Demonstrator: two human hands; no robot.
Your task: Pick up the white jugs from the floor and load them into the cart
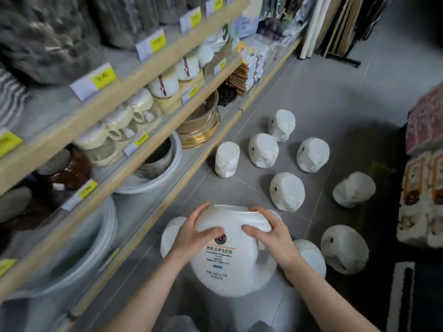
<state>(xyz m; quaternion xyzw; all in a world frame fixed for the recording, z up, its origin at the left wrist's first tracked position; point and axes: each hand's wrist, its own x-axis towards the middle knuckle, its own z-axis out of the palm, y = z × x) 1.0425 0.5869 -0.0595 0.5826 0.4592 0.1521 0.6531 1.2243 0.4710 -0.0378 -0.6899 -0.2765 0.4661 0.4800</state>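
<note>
A large white jug (230, 264) with a printed label is lifted in front of me, its label facing the camera. My left hand (191, 236) grips its upper left side, thumb on the front. My right hand (271, 233) grips its upper right side near the handle. Several more white jugs stand or lie on the grey floor beyond, among them one near the shelf (227, 159), one in the middle (287, 191) and one at the right (344, 249). Two further jugs are partly hidden behind the held one. No cart is in view.
A wooden shelf unit (148, 149) with cups, bowls and price tags runs along the left. Patterned rugs (422, 188) are stacked at the right edge. Framed boards (335, 27) lean at the far end. Grey floor tiles (311, 87) stretch beyond the jugs.
</note>
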